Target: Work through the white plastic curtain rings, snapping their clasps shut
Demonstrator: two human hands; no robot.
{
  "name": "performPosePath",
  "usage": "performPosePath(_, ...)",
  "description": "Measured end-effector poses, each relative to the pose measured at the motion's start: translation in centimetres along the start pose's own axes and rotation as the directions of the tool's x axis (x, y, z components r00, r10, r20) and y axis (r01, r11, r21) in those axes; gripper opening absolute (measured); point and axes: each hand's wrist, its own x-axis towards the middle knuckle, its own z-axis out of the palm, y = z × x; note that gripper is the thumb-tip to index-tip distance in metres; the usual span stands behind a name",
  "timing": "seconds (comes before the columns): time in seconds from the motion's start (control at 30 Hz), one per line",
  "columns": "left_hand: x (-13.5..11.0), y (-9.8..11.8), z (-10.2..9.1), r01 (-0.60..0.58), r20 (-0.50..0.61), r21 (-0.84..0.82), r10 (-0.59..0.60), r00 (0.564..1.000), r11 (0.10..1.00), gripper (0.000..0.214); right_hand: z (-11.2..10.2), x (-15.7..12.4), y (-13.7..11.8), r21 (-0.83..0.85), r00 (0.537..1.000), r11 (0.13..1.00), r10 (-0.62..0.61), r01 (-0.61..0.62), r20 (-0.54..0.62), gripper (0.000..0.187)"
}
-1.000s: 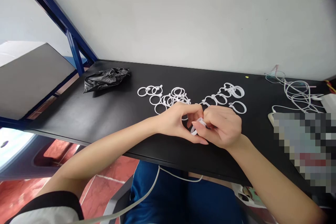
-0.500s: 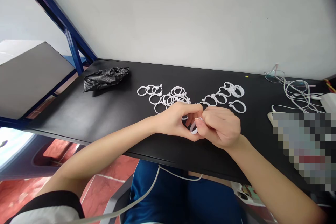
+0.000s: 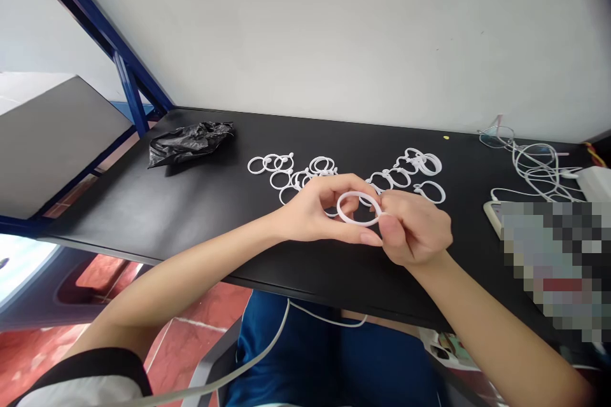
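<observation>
A white plastic ring [image 3: 359, 208] is held flat between both hands just above the black table [image 3: 200, 203]. My left hand [image 3: 315, 210] curls its fingers round the ring's left side. My right hand [image 3: 415, 229] pinches the ring's right side with thumb and fingers. Behind the hands, several white rings [image 3: 296, 172] lie in a loose heap at the middle of the table. A second group of linked white rings [image 3: 415, 168] lies further right.
A crumpled black plastic bag [image 3: 188, 142] lies at the table's back left. White cables [image 3: 537, 168] and eyeglasses [image 3: 496, 135] sit at the back right, beside a blurred patch. A blue metal frame [image 3: 128, 86] stands at left. The wall runs along the table's far edge.
The ring was edge-on and mostly hidden between my fingers; now it is turned flat and raised a little, fully visible. Both hands shifted slightly up and apart.
</observation>
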Motion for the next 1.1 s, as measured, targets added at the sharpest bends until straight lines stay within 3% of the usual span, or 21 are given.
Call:
performPosePath(0.2,0.5,0.8,0.1,0.015,0.032,-0.112,-0.012,0.999,0.994,0.026,0.1,0.0,-0.5,-0.132,0.999,0.991,0.019,-0.015,0.031,0.017)
performPosePath(0.37,0.4,1.2,0.4,-0.005,0.046,-0.121,0.011,0.999,0.993,0.017,0.3,0.0,-0.6,-0.132,0.999,0.991,0.009,-0.005,0.032,0.014)
performPosePath(0.6,0.3,1.4,0.2,0.052,0.058,-0.088,-0.047,0.997,0.995,0.017,0.4,-0.6,-0.5,-0.091,0.996,0.994,0.061,-0.056,0.060,0.013)
performPosePath(0.77,0.3,1.3,0.1,0.058,0.049,-0.033,-0.056,0.997,0.998,0.023,0.4,-0.5,-0.8,-0.128,0.997,0.990,0.067,-0.061,0.042,0.014)
performPosePath(0.97,0.1,1.8,0.3,-0.029,-0.047,0.172,0.037,0.998,0.985,0.030,0.3,-0.5,-0.8,-0.231,0.996,0.971,0.076,-0.064,0.040,0.014)
performPosePath(1.1,-0.2,2.0,0.6,-0.073,-0.105,0.252,0.102,0.989,0.965,0.029,0.3,-0.5,-0.5,-0.143,0.996,0.989,0.043,-0.032,0.077,0.013)
